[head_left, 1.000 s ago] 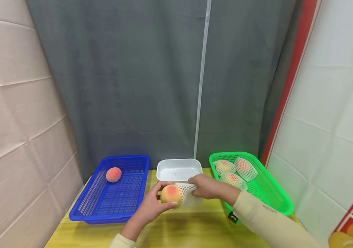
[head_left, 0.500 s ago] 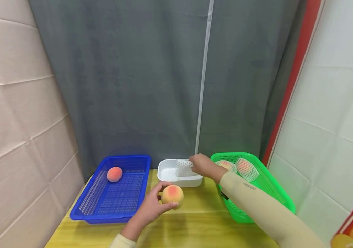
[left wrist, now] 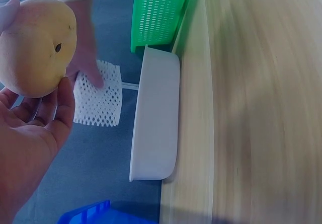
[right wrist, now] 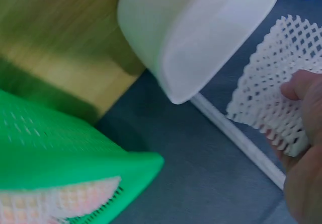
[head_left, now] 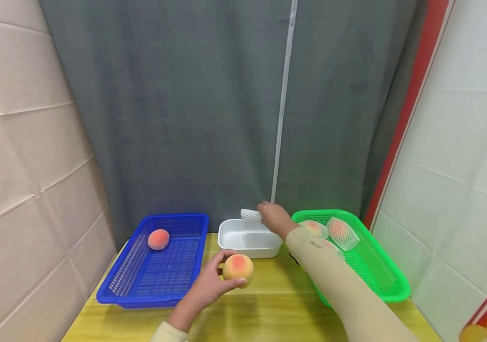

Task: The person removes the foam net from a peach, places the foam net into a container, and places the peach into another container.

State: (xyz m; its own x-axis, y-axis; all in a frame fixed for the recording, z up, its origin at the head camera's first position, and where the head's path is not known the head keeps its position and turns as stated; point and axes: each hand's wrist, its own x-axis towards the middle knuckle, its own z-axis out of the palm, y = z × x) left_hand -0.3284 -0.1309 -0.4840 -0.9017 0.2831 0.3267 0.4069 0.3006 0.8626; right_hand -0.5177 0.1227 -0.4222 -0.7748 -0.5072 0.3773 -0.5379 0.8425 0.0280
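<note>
My left hand [head_left: 212, 281] holds a bare yellow-red peach [head_left: 238, 269] above the table, thumb and fingers curled round it; the left wrist view shows the peach [left wrist: 40, 48] close up. My right hand [head_left: 274, 217] pinches a white foam net sleeve [head_left: 250, 214] at the far rim of the white tray [head_left: 248, 251]. In the right wrist view the foam net sleeve [right wrist: 276, 83] hangs flattened between thumb and fingers, apart from the tray [right wrist: 201, 32].
A blue basket [head_left: 158, 299] on the left holds one pinkish-red peach [head_left: 158, 239]. On the right, a green basket [head_left: 390, 285] holds several net-wrapped peaches [head_left: 342, 232], partly hidden by my right sleeve. A grey curtain [head_left: 192, 118] hangs behind the wooden table [head_left: 260, 313].
My right hand has pulled the foam net sleeve off the peach and carried it away, up over the white tray to its far rim. My left hand stays in place with the peach.
</note>
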